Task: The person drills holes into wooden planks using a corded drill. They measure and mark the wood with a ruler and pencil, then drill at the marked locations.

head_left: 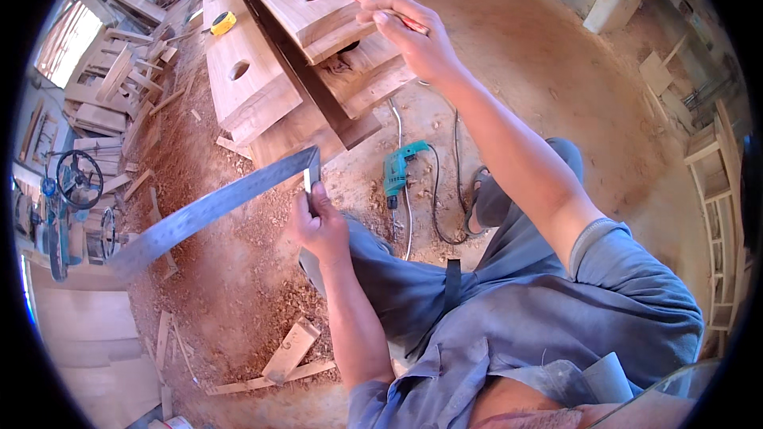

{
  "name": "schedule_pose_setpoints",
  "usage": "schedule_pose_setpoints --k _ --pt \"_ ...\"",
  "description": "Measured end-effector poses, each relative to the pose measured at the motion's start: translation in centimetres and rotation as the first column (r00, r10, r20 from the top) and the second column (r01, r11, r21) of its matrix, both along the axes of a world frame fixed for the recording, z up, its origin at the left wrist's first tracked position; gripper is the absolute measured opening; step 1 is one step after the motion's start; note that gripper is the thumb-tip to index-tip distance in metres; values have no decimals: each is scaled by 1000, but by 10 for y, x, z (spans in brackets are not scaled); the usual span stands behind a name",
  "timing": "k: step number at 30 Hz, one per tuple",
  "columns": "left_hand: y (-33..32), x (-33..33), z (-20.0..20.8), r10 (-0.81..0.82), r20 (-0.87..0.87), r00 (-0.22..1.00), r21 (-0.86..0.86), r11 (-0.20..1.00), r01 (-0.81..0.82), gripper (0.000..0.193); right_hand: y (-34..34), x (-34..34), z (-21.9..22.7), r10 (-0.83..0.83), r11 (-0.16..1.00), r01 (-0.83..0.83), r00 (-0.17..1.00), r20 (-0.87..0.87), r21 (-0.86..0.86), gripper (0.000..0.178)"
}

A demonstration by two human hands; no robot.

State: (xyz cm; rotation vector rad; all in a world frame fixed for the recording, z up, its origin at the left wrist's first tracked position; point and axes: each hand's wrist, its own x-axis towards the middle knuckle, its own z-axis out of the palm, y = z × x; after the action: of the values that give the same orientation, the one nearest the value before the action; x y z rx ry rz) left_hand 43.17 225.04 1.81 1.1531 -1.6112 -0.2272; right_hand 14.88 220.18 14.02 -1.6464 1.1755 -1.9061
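My left hand (pixel 321 229) is closed around the short stock of a metal carpenter's square (pixel 218 193), whose long blade reaches out to the left. The corner of the square is close to the end of the stacked thick wooden boards (pixel 266 99). A red pencil (pixel 414 25) is pinched in my right hand (pixel 417 41), above the end of the right-hand upper board (pixel 338 20). Each upper board has an oval hole near its end, and a dark gap runs between the two. On the left-hand board lies a yellow tape measure (pixel 224 23).
A teal power drill (pixel 397 169) lies on the floor by my feet, its cord (pixel 439 218) trailing nearby. Wood offcuts (pixel 291 349) and shavings cover the floor at left. Farther left stands a machine with handwheels (pixel 79 179); a wooden frame (pixel 719 222) is at right.
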Motion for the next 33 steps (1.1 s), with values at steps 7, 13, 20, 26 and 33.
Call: schedule_pose_setpoints --k 7,13,20,26,33 --pt "-2 -16 -5 -50 -80 996 27 998 52 30 25 13 -5 -191 978 204 827 -529 -35 21" --pt "4 -18 2 3 -141 990 77 997 8 32 6 9 -33 -379 920 247 755 -535 -304 20" --pt "13 -1 8 93 -109 990 107 991 -81 32 -17 -9 15 -501 852 365 776 -383 -375 15" --pt "9 6 0 104 -40 994 95 991 -99 34 -79 -2 29 -420 902 389 699 -579 -186 14" --pt "13 16 -9 142 -3 990 144 980 -140 36 -97 14 22 -589 791 517 499 -636 -327 17"
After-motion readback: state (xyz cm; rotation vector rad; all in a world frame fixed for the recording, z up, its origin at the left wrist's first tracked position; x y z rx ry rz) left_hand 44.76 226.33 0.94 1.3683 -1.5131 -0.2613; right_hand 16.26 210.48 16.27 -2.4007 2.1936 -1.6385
